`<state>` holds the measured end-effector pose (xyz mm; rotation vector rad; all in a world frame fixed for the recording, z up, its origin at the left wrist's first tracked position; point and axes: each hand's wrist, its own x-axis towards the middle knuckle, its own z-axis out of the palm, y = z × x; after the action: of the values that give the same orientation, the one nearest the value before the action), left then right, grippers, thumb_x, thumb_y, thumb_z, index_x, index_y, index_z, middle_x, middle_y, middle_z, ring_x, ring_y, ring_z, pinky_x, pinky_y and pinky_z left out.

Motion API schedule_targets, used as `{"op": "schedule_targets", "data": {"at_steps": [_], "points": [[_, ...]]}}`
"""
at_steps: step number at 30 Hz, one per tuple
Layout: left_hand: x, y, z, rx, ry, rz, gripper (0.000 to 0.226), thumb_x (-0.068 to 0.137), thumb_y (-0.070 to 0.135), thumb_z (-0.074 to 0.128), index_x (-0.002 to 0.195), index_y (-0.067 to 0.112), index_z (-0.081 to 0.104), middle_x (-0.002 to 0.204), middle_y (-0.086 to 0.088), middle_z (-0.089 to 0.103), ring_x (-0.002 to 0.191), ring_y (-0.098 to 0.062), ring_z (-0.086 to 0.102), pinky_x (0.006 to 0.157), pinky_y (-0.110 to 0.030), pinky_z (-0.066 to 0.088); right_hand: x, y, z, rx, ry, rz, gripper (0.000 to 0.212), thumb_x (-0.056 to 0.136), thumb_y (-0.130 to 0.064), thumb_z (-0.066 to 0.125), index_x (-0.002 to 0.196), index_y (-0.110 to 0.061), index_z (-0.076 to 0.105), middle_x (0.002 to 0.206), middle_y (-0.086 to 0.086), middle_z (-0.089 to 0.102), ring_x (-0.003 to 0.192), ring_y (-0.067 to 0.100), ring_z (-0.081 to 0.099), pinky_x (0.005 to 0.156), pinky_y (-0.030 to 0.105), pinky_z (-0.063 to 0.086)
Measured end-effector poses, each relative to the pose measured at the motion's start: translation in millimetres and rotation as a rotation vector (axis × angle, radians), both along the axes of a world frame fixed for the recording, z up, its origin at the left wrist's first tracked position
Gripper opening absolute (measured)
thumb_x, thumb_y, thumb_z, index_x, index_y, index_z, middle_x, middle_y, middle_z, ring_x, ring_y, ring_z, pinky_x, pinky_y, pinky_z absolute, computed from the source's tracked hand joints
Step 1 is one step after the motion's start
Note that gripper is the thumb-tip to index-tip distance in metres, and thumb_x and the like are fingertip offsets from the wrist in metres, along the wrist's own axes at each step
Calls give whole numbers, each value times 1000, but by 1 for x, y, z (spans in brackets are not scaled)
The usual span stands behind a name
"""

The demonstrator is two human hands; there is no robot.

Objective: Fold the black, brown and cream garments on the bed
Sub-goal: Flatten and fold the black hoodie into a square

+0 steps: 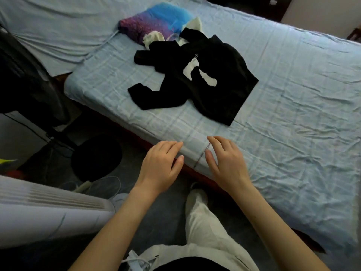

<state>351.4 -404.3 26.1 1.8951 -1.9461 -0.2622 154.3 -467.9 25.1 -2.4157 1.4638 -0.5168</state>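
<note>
1. A black long-sleeved garment with white printed patches (205, 83) is seen spread out, unfolded and rumpled, on the far-left part of the bed (293, 118), which is covered by a pale blue creased sheet (283, 173).
2. Both hands are held low at the near edge of the bed. The left hand (162, 163) and the right hand (226, 163) are empty, with fingers relaxed and loosely spread. Whether the sheet is touched cannot be told.
3. The black garment lies straight beyond the hands and apart from them. Its long axis runs from the collar at the far left to the hem at the near right, and both sleeves are thrown out to the left.
4. The hem's near corner is judged closer to the right hand, and the near sleeve closer to the left hand. A forward reach by both is likely called for.
5. A cream soft garment (154, 37) is bunched at the far end, partly tucked under the black collar and touching a fuzzy purple-and-blue cushion (152, 20). No brown garment can be made out.
6. Only bare sheet is seen between the hands and the garment, so nothing is judged to stand in the way. A white ribbed appliance (48, 208) stands at the near left, off the bed and clear of the reach.
</note>
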Motion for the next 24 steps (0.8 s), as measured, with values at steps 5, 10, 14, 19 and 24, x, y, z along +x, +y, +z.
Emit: {"op": "schedule_targets", "data": {"at_steps": [5,10,14,19,24], "points": [[28,-97,-13,40,-13,61,49,94,36,40,130,8,60,124,-6,64,116,-23,57,99,-39,46,35,-109,-16,-2,4,63,43,100,-31,49,134,-5,57,129,14,61,119,31,56,97,43,47],[60,-198,11,22,-19,141,51,95,37,36,128,7,61,122,-7,64,115,-23,57,97,-38,46,73,-222,-4,-18,-31,123,44,100,-32,48,134,-6,57,128,11,61,121,29,55,99,42,46],[90,-264,29,-9,-13,177,50,97,34,37,130,5,60,125,-9,64,118,-24,57,99,-40,46,103,-294,13,-43,-21,169,43,101,-30,49,136,-6,55,131,11,60,124,28,53,100,41,45],[126,-332,32,-8,-13,178,49,98,36,37,131,7,60,125,-6,64,119,-22,55,100,-36,44,139,-361,21,-56,-29,149,43,101,-30,49,137,-7,55,132,10,59,125,27,52,101,40,44],[165,-381,11,50,-11,108,45,99,33,40,132,9,58,127,-4,63,119,-19,55,101,-36,43,171,-396,4,-7,1,84,43,101,-29,50,137,-7,55,132,10,59,125,28,52,102,41,44]]}}
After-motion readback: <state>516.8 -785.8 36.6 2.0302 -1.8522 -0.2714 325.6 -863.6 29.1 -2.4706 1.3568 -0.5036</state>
